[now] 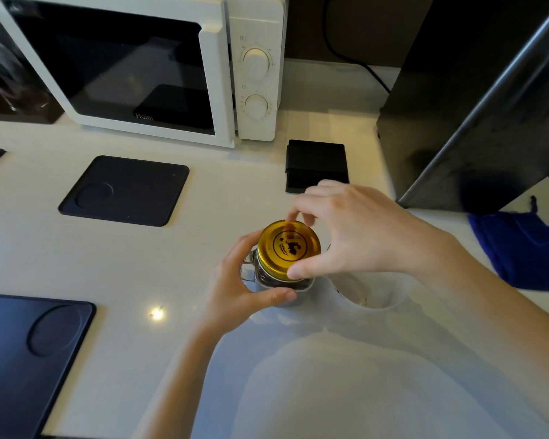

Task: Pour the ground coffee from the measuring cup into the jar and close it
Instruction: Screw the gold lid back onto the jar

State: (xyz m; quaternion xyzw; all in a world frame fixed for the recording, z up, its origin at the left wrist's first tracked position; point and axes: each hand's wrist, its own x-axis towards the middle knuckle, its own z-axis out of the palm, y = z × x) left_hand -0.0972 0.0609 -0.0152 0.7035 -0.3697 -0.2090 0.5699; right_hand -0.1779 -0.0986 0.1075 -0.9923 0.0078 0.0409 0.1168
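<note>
A glass jar (260,277) with a side handle stands on the white counter, dark coffee visible through its wall. A gold lid (288,248) with a black emblem sits on its mouth. My left hand (238,280) wraps the jar's body from the left. From the right, my right hand (352,229) pinches the lid's rim between thumb and fingers. The clear measuring cup (371,296) stands just right of the jar, under my right wrist, with only a few specks at its bottom.
A white microwave (146,64) stands at the back. Two black mats (124,190) (26,353) lie left. A small black scale (316,166) sits behind my right hand. A dark appliance (457,122) rises at right, with a blue cloth (520,248) beside it.
</note>
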